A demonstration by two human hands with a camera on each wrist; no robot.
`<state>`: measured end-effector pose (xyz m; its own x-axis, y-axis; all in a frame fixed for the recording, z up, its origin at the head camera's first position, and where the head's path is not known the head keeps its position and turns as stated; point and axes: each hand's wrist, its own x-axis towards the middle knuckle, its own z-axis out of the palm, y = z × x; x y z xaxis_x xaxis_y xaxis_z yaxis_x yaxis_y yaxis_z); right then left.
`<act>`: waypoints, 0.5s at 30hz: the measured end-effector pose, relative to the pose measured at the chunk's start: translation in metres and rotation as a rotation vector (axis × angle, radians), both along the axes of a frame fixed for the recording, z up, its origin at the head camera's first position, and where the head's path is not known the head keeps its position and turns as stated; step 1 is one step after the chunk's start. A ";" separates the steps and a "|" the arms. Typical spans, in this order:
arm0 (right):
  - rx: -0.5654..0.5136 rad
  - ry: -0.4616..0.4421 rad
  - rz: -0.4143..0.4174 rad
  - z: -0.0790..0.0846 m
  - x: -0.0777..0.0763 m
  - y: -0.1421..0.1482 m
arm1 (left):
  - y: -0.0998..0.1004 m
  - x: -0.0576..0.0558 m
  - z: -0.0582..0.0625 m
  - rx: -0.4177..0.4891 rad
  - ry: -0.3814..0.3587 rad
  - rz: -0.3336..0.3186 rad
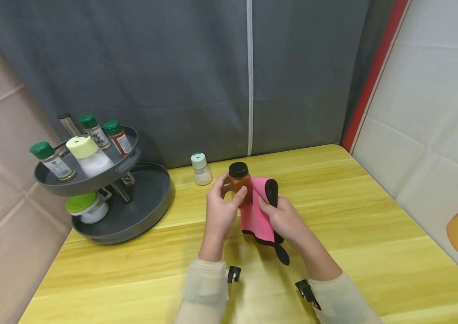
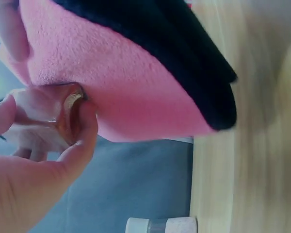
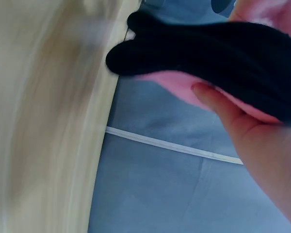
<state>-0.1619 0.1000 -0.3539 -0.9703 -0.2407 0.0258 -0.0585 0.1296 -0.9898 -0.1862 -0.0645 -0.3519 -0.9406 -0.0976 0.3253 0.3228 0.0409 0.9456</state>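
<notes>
A reddish-brown spice jar [image 1: 242, 185] with a black lid is held above the table by my left hand [image 1: 222, 209], thumb on the near side and fingers round the body. In the left wrist view the jar [image 2: 41, 119] lies between thumb and fingers, its base close to the cloth. My right hand [image 1: 287, 219] grips a folded pink cloth [image 1: 258, 220] with black edging, pressed against the jar's right side. From the right wrist view, the thumb lies along the pink cloth [image 3: 177, 86]; the other right fingers are mostly hidden behind it.
A two-tier grey rack [image 1: 160, 198] stands at the left with several green-capped jars, a yellow-capped shaker [image 1: 89, 155] and a green-lidded white pot [image 1: 88, 208]. Behind my left hand, a pale-capped shaker [image 1: 202, 170] stands on the wooden table [image 1: 354, 216]. A grey curtain [image 1: 196, 81] hangs at the back.
</notes>
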 end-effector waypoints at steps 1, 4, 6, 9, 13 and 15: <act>0.002 0.006 -0.010 0.000 -0.001 0.000 | 0.001 -0.001 -0.001 -0.008 -0.005 -0.019; 0.010 0.026 -0.056 0.004 -0.002 -0.002 | 0.002 -0.003 -0.003 -0.074 -0.011 -0.049; 0.005 0.056 -0.092 0.008 -0.001 -0.003 | 0.003 -0.004 -0.003 -0.125 0.001 -0.054; -0.019 0.129 -0.149 0.018 0.001 -0.002 | 0.003 -0.004 -0.004 -0.155 0.006 -0.073; -0.047 0.250 -0.196 0.030 0.006 -0.002 | 0.001 -0.002 -0.005 -0.088 -0.019 -0.130; -0.052 0.290 -0.199 0.033 0.008 -0.002 | 0.000 0.000 -0.003 -0.038 -0.023 -0.150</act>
